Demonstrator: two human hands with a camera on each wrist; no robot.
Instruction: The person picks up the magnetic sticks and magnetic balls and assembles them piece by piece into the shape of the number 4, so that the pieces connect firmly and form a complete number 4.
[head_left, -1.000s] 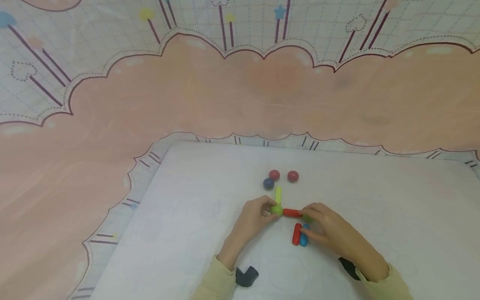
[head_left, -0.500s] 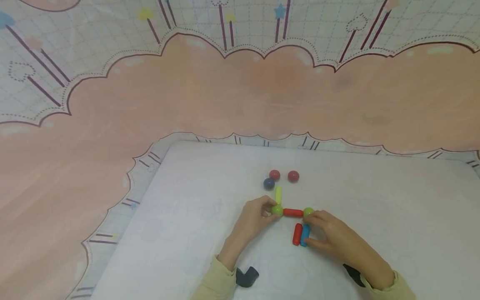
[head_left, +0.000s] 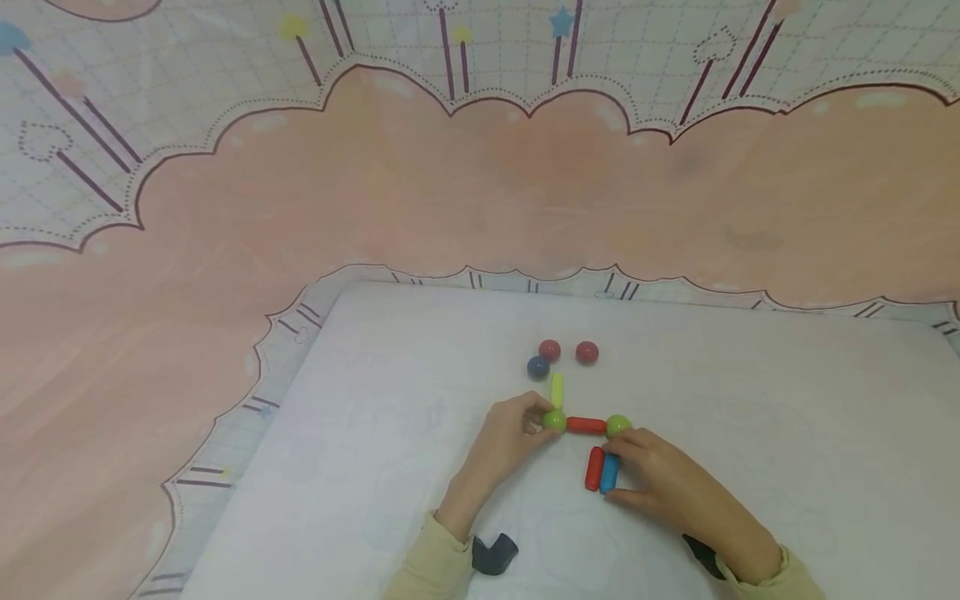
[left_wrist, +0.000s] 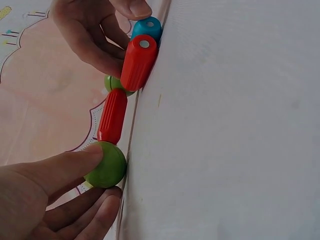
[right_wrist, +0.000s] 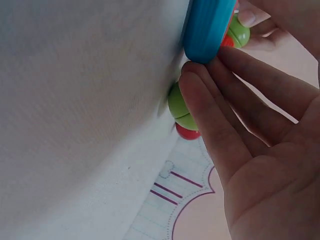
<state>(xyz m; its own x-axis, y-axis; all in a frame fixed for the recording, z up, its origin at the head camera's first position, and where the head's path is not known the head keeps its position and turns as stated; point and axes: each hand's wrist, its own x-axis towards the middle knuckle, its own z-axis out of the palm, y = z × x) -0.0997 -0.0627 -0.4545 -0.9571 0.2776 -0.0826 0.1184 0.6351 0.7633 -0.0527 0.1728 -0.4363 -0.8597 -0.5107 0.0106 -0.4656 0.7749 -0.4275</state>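
My left hand (head_left: 504, 433) pinches a green ball (left_wrist: 109, 167) between thumb and fingers. From that ball a yellow-green rod (head_left: 557, 390) extends away from me, and a red rod (head_left: 587, 426) runs right to a second green ball (head_left: 618, 426). Below this row lie a loose red rod (head_left: 594, 468) and a blue rod (head_left: 610, 473), side by side. The thumb and fingertips of my right hand (head_left: 663, 475) are at the two ends of the blue rod, holding it lengthwise. Both loose rods show a small silvery disc on the end in the left wrist view.
Beyond the row are a red ball (head_left: 550, 349), a blue ball (head_left: 537, 367) close against it, and another red ball (head_left: 587, 352) to their right. A dark curved piece (head_left: 494, 554) lies by the left sleeve. Everything rests on a white board (head_left: 375, 375) over a patterned cloth (head_left: 450, 192).
My right hand has come off the right green ball and moved slightly toward me, its fingers now at the blue rod's ends. The left hand stays on its ball.
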